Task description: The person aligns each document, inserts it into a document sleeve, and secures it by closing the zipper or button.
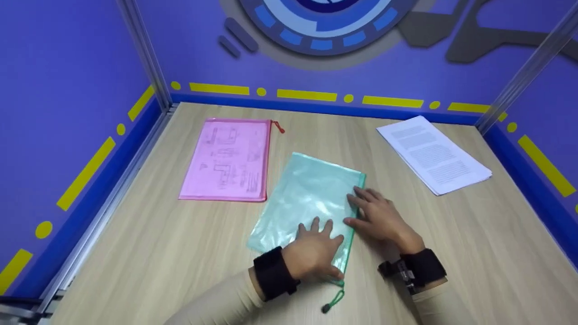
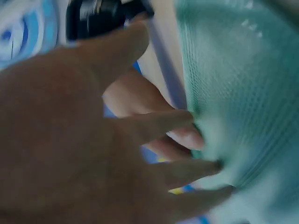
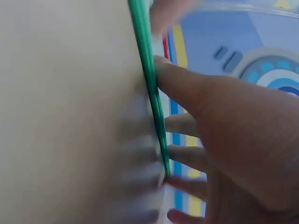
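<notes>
A translucent green zip pouch lies flat and slightly slanted on the table, its green zip edge on the right. My left hand rests on its lower right part with fingers spread. In the left wrist view, those fingertips touch the meshed surface of the pouch. Farther up the same side, my right hand lays its fingers and thumb over the zip edge, fingers fairly straight. A green zip cord with a dark end hangs off the near corner.
A pink zip pouch with printed drawings inside lies to the left, its red cord at the top. At the back right is a stack of printed sheets. Blue panels wall in the wooden table at the back and sides.
</notes>
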`<state>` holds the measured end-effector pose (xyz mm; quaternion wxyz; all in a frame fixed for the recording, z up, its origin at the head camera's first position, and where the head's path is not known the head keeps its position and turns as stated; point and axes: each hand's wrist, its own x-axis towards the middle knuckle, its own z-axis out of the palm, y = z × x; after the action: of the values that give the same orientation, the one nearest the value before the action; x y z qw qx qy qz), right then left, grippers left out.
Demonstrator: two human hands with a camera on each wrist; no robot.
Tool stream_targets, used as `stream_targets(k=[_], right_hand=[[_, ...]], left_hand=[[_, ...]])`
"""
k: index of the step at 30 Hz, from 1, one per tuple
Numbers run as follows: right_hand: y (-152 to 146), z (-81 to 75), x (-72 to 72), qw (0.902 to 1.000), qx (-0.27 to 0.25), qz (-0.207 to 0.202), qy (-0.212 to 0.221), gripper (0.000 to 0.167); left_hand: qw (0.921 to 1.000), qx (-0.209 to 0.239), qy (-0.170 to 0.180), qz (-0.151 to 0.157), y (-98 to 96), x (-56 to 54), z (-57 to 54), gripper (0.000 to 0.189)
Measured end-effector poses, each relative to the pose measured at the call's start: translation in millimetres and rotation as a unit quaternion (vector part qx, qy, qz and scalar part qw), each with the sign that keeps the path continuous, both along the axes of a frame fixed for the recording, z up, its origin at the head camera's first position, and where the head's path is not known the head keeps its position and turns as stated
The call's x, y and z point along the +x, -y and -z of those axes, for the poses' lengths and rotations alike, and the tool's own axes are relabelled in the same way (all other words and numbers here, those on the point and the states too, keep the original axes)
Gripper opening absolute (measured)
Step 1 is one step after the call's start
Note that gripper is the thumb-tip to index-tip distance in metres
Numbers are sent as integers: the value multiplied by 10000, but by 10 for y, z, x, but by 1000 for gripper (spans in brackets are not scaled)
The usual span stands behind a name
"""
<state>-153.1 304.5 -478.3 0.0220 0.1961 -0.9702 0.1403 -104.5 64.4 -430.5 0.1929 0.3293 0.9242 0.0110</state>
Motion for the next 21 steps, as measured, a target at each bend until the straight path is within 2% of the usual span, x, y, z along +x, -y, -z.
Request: stream_targets(k=[2, 5, 8, 11, 13, 16, 18, 19, 21], right_hand=[[-52, 0, 2, 9994, -4, 331, -21, 69], [-104, 12, -8, 9977, 21, 674, -2, 69], [-135, 34, -21, 9971, -40, 760, 87, 70], [-137, 63, -18, 9966, -133, 794, 152, 71], [-132, 80, -14, 9961, -195, 841, 159, 71], [-136, 99, -24, 9948, -291, 964, 118, 68], [-146, 101, -38, 9937, -383, 1046, 84, 67], [-150, 98, -49, 9931, -451, 1083, 52, 67], [-151, 76, -80, 9911, -665, 1149, -138, 66]], left_hand=[[9990, -161, -380, 181, 4, 37, -22, 88], [9947, -5, -837, 589, 10, 22, -10, 76], [9906, 38, -951, 986, -29, 21, 20, 72], [9868, -239, -1063, 1200, -99, 53, 40, 76], [9809, -435, -1305, 1372, -141, 79, 63, 77], [9640, -418, -2000, 1701, -181, 89, 161, 65], [9517, -191, -2447, 1842, -194, 21, 225, 51], [9511, 5, -2506, 1807, -198, -52, 243, 47], [9595, 500, -2284, 1574, -181, -273, 215, 41]])
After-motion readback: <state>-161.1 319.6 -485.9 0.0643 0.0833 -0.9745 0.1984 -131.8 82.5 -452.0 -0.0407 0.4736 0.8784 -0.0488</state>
